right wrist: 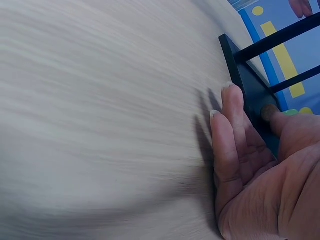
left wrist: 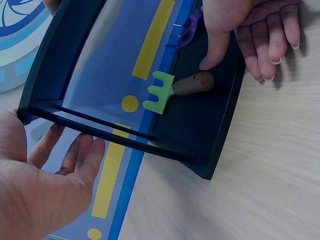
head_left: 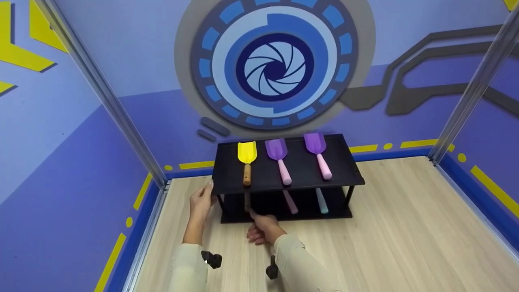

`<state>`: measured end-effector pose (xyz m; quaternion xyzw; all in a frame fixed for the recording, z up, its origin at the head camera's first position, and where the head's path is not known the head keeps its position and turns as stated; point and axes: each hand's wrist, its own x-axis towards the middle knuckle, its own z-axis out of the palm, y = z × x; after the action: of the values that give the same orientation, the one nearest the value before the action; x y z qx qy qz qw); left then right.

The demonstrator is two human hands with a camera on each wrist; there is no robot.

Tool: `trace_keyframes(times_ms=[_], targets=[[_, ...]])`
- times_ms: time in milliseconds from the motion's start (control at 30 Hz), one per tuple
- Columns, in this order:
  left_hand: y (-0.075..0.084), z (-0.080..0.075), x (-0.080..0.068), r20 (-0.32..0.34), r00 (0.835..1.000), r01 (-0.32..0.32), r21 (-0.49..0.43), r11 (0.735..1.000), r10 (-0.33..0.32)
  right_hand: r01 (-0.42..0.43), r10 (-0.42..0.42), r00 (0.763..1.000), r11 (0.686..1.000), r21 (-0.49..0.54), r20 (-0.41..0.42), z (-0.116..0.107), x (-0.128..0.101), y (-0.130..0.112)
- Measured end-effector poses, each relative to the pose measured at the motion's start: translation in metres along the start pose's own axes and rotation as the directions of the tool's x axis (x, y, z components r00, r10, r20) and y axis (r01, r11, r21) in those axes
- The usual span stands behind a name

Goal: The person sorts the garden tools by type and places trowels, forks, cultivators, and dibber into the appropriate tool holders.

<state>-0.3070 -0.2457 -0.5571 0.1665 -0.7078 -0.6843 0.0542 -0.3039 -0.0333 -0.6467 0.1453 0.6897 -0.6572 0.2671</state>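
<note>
A low black two-tier shelf rack (head_left: 284, 178), matte with thin raised rims and slim square posts, stands on a pale wood-grain table (head_left: 405, 243) inside a booth with purple-blue walls.

On the top tier lie three smooth plastic toy scoops: a yellow scoop with a brown wooden handle (head_left: 246, 160), a purple scoop with a pale pink handle (head_left: 279, 159) and a second purple scoop with a pink handle (head_left: 318, 154). On the bottom tier three handles show at the front: one dark, one pink (head_left: 290, 202) and one light blue (head_left: 322, 201). The left wrist view shows the dark one to be a small green three-pronged rake with a rounded brown wooden handle (left wrist: 175, 89), lying flat near the tier's left end, with a purple pronged tool (left wrist: 186, 31) just beyond it.

The left hand (head_left: 201, 201) rests with straight, spread fingers against the rack's left end, holding nothing. The right hand (head_left: 262, 229) lies at the front edge of the bottom tier, its fingers nearly straight on the table, its thumb (left wrist: 212, 47) touching the rake's wooden handle; nothing is clasped.
</note>
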Motion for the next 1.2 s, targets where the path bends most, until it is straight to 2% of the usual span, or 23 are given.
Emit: trace_keyframes(times_ms=[300, 533, 867, 1200], targets=[[0.0009, 0.0005, 0.0013, -0.023, 1.0, 0.001, -0.016, 1.0, -0.001, 0.026, -0.027, 0.999, 0.999, -0.032, -0.04, 0.0026, -0.0034, -0.0002], [0.0005, 0.0026, 0.0021, 0.007, 1.0, -0.006, -0.023, 1.0, 0.006, 0.049, -0.053, 0.996, 0.998, -0.046, -0.068, 0.0012, -0.0033, 0.0003], [0.0017, 0.0039, 0.004, 0.011, 1.0, 0.002, -0.018, 1.0, -0.002, 0.061, -0.064, 0.996, 0.997, -0.047, -0.058, -0.0006, -0.002, 0.0016], [0.003, 0.0015, 0.0062, -0.034, 0.999, -0.003, -0.014, 1.0, 0.003, 0.116, -0.117, 0.992, 0.992, -0.043, -0.043, 0.0041, -0.0044, 0.0059]])
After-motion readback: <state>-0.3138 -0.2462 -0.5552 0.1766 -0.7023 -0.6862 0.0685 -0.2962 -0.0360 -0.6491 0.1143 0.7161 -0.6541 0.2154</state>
